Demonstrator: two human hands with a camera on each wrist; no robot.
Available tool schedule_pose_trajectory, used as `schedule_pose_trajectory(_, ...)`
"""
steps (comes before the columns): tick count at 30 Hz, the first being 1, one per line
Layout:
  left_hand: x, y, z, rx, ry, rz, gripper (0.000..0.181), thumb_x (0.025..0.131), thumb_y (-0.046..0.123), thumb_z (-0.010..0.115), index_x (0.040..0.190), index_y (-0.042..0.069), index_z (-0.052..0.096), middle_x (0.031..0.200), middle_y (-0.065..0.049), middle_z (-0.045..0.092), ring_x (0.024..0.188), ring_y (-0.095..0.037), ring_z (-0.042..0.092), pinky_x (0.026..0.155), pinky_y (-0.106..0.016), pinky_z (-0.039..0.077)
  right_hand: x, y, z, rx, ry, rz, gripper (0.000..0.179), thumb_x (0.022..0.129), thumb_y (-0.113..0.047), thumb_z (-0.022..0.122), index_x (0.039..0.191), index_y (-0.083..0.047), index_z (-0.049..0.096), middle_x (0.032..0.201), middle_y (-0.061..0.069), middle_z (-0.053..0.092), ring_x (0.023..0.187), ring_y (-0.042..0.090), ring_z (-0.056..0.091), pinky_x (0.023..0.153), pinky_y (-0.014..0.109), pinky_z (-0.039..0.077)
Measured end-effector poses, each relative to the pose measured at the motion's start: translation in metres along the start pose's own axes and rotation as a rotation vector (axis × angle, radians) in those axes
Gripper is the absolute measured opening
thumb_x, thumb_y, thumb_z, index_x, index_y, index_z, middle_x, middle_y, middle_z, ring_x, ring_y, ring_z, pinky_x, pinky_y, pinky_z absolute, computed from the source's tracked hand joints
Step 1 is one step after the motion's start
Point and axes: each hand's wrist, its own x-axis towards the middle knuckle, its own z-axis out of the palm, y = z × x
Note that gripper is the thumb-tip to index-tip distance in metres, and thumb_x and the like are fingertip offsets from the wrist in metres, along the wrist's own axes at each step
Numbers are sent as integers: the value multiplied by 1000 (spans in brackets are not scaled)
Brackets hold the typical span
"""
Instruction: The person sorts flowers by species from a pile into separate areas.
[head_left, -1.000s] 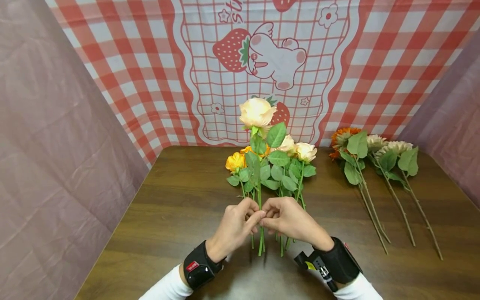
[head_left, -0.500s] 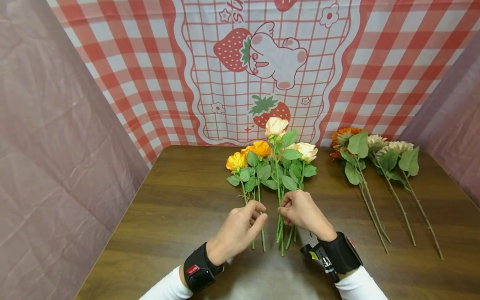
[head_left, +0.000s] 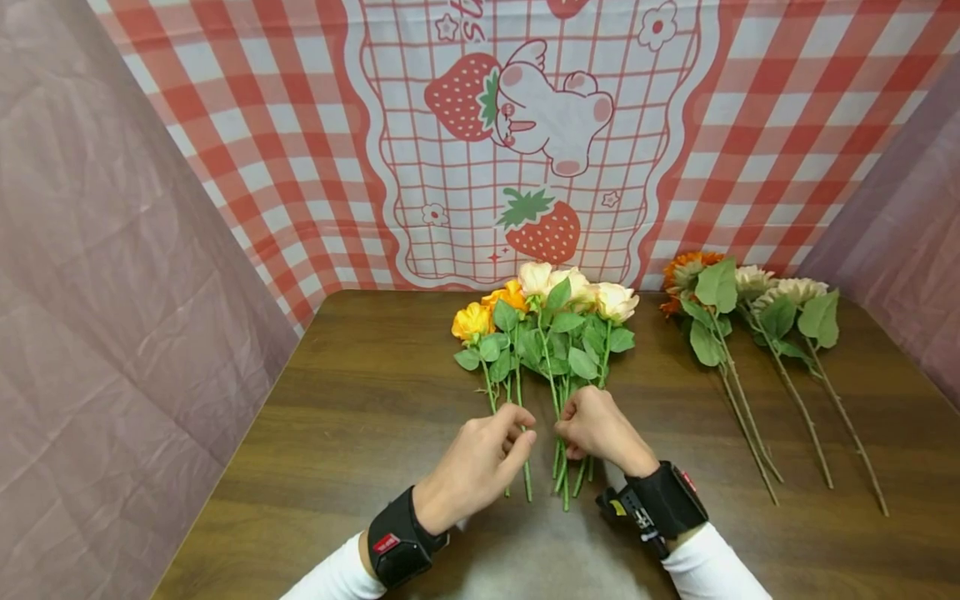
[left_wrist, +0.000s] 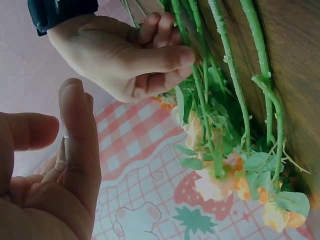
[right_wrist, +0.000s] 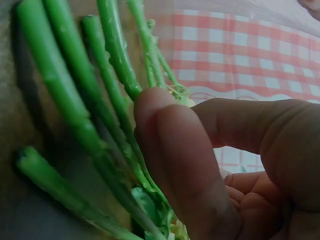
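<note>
My right hand (head_left: pixel 602 429) pinches the green stem of a cream-peach rose (head_left: pixel 534 280) between thumb and fingers, low over the table. That rose lies among other cream roses (head_left: pixel 617 302), their leaves overlapping. Several stem ends (right_wrist: pixel 55 80) show beside the right fingertips in the right wrist view. To the left, my left hand (head_left: pixel 474 465) hovers with thumb and forefinger apart and nothing between them. Nearest to it are the stems of a yellow-orange rose (head_left: pixel 472 322) and an orange rose (head_left: pixel 506 296). In the left wrist view these stems run past the left hand (left_wrist: pixel 55 170).
On the right of the brown wooden table (head_left: pixel 360 400) lie an orange flower (head_left: pixel 686 275) and whitish flowers (head_left: pixel 798 292) with long stems. A red checked cloth (head_left: pixel 300 158) hangs behind the table, with pinkish drapes (head_left: pixel 120 333) at the sides.
The cream rose, first held upright by both hands, has gone rightward and down onto the other roses in my right hand. My left hand has let go of it and stays on the left.
</note>
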Motion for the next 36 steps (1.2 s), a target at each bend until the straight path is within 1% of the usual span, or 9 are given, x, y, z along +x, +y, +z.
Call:
schedule_pose_trajectory(6, -1, 0, 1, 3, 1, 22, 6, 97, 4, 58, 102, 4, 61, 79, -2, 70, 66, -7, 65, 58, -10, 47, 1, 2, 7, -18, -17, 39, 27, 84, 2, 59, 59, -5, 62, 46, 4, 59, 41, 16, 61, 46, 29, 51)
schedule_pose_trajectory(12, -2, 1, 1, 10, -25, 5, 6, 97, 5, 59, 101, 4, 63, 80, -2, 71, 68, -5, 65, 58, -10, 47, 1, 1, 7, -28, -38, 59, 38, 90, -2, 59, 54, -11, 50, 46, 6, 58, 41, 17, 60, 45, 28, 49)
schedule_pose_trajectory(15, -2, 1, 1, 23, -28, 1, 6, 97, 5, 59, 100, 4, 64, 80, -1, 70, 68, -5, 64, 59, -10, 47, 0, -1, 6, -34, -48, 69, 41, 93, -6, 59, 54, -12, 48, 46, 6, 58, 42, 17, 60, 44, 27, 47)
schedule_pose_trajectory(18, -2, 1, 1, 43, -23, 1, 6, 96, 5, 59, 99, 4, 65, 80, -1, 70, 69, -5, 65, 60, -10, 48, -1, -5, 5, -46, -49, 53, 43, 94, -8, 58, 53, -13, 47, 46, 5, 56, 41, 17, 60, 43, 27, 46)
schedule_pose_trajectory(24, -6, -1, 2, 115, -26, 5, 5, 95, 7, 61, 97, 7, 66, 82, -1, 71, 70, -6, 66, 62, -11, 49, -5, -11, 4, -111, -37, -32, 42, 94, -9, 58, 54, -14, 46, 44, 2, 52, 39, 14, 56, 43, 27, 43)
schedule_pose_trajectory(28, -10, -7, 4, 174, -54, -16, 5, 95, 8, 61, 96, 9, 66, 78, 2, 68, 63, -2, 58, 56, -12, 44, -7, -13, 9, -181, -29, -104, 41, 94, -13, 62, 56, -16, 46, 45, -3, 45, 39, 11, 49, 44, 24, 35)
schedule_pose_trajectory(31, -10, -17, 3, 206, -92, -41, 4, 95, 9, 61, 97, 10, 65, 76, 4, 63, 59, 0, 50, 53, -14, 40, -4, -14, 13, -197, -15, -172, 41, 94, -14, 63, 59, -18, 43, 50, -6, 36, 42, 9, 41, 47, 23, 29)
schedule_pose_trajectory(33, -8, -25, 2, 222, -109, -51, 5, 96, 10, 60, 98, 10, 65, 77, 4, 63, 60, -1, 49, 53, -16, 40, -2, -14, 12, -189, 9, -220, 39, 94, -13, 62, 60, -16, 44, 53, -6, 34, 44, 8, 37, 49, 22, 28)
schedule_pose_trajectory(36, 2, -38, -1, 247, -103, -61, 8, 97, 10, 59, 99, 10, 66, 80, 2, 63, 63, -3, 51, 56, -19, 43, 4, -13, 5, -159, 68, -269, 27, 94, -12, 61, 67, -12, 58, 56, -5, 39, 47, 8, 38, 50, 23, 30)
